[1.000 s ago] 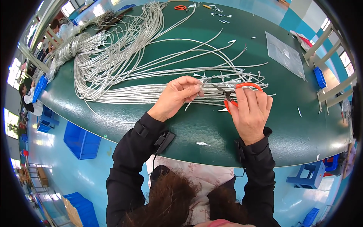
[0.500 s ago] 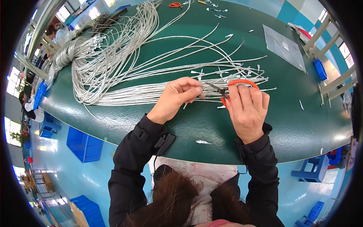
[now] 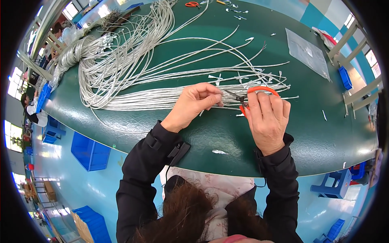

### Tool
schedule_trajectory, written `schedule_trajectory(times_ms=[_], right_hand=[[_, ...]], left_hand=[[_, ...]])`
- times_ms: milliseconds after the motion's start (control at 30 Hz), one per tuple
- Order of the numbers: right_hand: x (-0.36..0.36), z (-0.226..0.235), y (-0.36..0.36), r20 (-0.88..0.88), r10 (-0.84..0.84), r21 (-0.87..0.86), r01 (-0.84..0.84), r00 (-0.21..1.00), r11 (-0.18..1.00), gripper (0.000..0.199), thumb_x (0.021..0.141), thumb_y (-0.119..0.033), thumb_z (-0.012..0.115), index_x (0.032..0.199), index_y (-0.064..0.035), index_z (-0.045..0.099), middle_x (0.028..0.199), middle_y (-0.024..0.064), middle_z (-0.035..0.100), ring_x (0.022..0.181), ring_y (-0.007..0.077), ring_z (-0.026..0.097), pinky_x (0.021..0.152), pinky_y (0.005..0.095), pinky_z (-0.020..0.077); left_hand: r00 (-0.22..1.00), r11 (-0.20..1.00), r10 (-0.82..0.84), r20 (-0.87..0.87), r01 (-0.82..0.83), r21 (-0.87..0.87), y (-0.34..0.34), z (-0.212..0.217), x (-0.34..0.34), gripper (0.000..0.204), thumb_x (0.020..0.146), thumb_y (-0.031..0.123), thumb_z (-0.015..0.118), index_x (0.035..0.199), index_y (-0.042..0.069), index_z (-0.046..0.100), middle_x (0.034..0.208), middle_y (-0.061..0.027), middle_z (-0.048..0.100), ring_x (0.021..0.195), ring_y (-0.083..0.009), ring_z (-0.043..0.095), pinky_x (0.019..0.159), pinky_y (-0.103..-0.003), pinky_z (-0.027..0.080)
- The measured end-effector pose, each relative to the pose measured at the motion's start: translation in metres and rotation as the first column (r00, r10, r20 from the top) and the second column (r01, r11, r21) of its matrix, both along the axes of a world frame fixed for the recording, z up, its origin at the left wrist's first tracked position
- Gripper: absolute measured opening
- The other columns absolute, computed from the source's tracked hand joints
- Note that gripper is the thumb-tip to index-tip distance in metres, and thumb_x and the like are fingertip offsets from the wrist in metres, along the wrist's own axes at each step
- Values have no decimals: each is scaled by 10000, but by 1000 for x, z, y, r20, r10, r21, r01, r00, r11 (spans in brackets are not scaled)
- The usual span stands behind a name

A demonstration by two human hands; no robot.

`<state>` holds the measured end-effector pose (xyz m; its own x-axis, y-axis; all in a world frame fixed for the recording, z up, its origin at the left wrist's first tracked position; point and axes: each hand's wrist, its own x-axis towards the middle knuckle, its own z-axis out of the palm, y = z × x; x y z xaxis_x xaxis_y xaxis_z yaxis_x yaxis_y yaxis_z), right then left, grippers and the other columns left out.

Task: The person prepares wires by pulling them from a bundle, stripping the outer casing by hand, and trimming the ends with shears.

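Note:
A long bundle of silvery cables (image 3: pixel 137 98) lies over the green table, its loose ends fanning out to the right. Over these ends, my left hand (image 3: pixel 193 103) is closed in a pinch; what sits between thumb and forefinger is too small to make out. My right hand (image 3: pixel 268 118) grips a pair of scissors (image 3: pixel 243 99) with orange handles. Their dark blades point left toward my left fingertips, slightly apart from them. Small white tags (image 3: pixel 219 79) stick up among the cable ends just beyond my hands.
Another pair of orange-handled scissors (image 3: pixel 193 4) lies at the far edge, with white scraps (image 3: pixel 239 17) to its right. A clear plastic bag (image 3: pixel 308 53) rests at the far right. Blue bins (image 3: pixel 90 152) and a blue stool (image 3: pixel 333 183) stand on the floor. Other people sit at the far left.
The whole view has shifted slightly. My hands keep nearly the same pose, the scissors staying beside my left fingertips.

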<state>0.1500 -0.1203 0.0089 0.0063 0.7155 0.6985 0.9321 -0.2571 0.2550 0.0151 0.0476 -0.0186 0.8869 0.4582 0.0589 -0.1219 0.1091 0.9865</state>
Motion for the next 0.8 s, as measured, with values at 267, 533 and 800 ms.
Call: schedule_trajectory(times_ms=[267,533,800], right_hand=[[1,-2,1,5,1,-11,-1,1000,1000,486,600,-134,734,1065,-48,621,967,39,559,879,202,494,763,358,379],[0,-2,2,-9,10,-22,-10,1000,1000,493,590,-128,743,1060,-48,620,960,40,559,876,201,496,757,357,381],[8,-3,5,-231,133,20,-132,964,991,469,576,-98,763,1020,-48,621,935,42,577,855,218,503,750,358,387]], left_hand=[[999,998,29,-30,-27,65,-1,2,-1,129,879,72,613,986,5,634,838,-33,663,728,-49,587,612,-175,440],[997,993,62,-44,-57,105,-4,6,-1,117,868,57,623,965,-5,642,875,-28,656,781,-69,613,699,-184,474],[993,997,-1,-118,10,76,4,5,-4,119,859,72,639,946,-10,646,850,-42,647,772,-91,611,715,-207,481]])
